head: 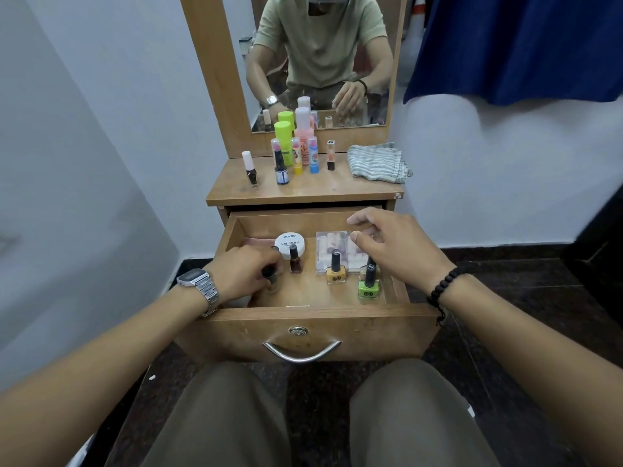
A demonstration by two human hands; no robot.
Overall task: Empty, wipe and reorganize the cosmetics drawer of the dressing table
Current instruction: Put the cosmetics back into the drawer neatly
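the cosmetics drawer [305, 320] is pulled open for access; a dark bottle [270, 275] is gripped by the left hand [241, 273], while the right hand [392, 242] hovers loosely curled, holding nothing.

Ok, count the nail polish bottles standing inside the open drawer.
4, maybe more hidden: dark bottle gripped by the left hand, maroon glass bottle mid-drawer, yellow square bottle, green square bottle front right, under the right hand.
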